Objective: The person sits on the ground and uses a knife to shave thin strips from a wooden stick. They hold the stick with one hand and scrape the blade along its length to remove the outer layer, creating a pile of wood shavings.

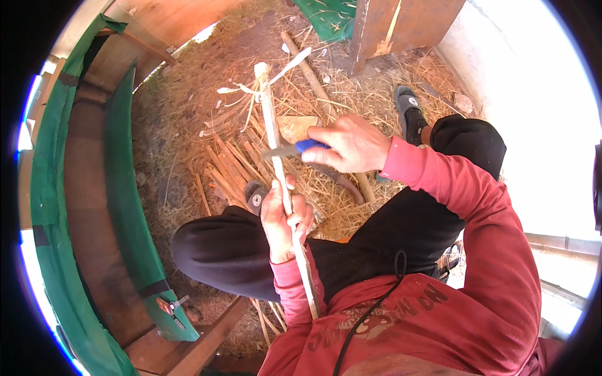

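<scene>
A long pale peeled stick (272,128) slants up from my lap, its far end knobbed with curled strips of shaving or tie hanging off it. My left hand (286,213) wraps around the stick at its middle. In my right hand (351,144) is a knife with a blue handle (310,145); its blade (280,151) lies against or just over the stick, above my left hand. The blade's edge is slightly blurred.
Split wood sticks (235,166) lie in a pile on the straw-strewn ground beyond my knees, beside a flat wood block (296,128) and long branches (311,78). Green-covered boards (125,188) stand left. A wooden panel (401,28) stands far right; a pale wall (520,94) rises on the right.
</scene>
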The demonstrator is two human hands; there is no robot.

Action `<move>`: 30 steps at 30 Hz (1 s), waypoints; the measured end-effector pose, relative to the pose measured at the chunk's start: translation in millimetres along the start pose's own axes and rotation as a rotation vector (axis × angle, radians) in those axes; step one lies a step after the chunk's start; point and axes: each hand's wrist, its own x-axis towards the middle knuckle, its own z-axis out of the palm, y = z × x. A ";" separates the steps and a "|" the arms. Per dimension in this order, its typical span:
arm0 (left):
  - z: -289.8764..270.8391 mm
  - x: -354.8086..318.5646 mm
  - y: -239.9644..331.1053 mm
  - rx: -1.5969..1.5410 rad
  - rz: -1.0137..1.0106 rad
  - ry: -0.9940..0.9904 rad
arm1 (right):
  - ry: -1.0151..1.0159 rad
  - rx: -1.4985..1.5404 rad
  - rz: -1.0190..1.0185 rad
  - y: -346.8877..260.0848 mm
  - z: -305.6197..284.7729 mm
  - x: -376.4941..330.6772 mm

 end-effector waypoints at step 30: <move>9.1 -1.7 -22.5 0.103 -0.030 0.151 | 0.036 -0.297 -0.075 10.5 19.2 -10.0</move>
